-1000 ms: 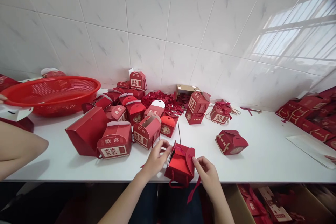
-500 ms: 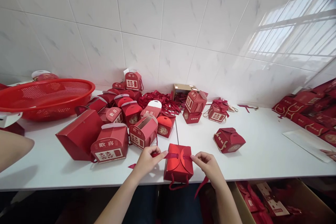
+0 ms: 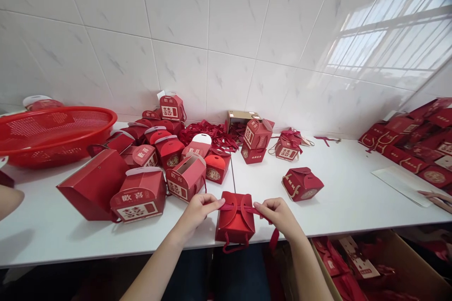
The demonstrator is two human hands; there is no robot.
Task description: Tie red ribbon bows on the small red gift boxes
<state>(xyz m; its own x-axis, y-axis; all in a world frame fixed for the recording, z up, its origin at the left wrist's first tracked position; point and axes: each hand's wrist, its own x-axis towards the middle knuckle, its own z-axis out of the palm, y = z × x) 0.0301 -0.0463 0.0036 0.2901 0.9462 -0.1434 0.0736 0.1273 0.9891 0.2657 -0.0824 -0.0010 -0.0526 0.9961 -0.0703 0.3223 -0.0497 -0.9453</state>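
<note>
A small red box (image 3: 236,225) stands at the table's front edge, its curved top flaps folded together and a cord handle hanging at the front. A dark red ribbon (image 3: 243,209) runs across its top. On the box's left side my left hand (image 3: 205,206) pinches the ribbon between thumb and fingers. To the right, my right hand (image 3: 273,211) is closed on the ribbon's other part, and a loose end hangs below it. A closed red box (image 3: 302,184) sits on the table to the right of my right hand.
Many red boxes (image 3: 139,195) stand at the left, beside a red plastic basket (image 3: 56,136). Behind are a ribbon heap (image 3: 208,134) and stacked boxes (image 3: 257,141). A cardboard carton (image 3: 406,263) is below right. Other people's arm (image 3: 10,201) and hand (image 3: 438,200) show at the edges.
The view has shifted slightly, moving the table items left in the picture. The ribbon now stretches across the box top, lifted a little, with both hands still pinching it.
</note>
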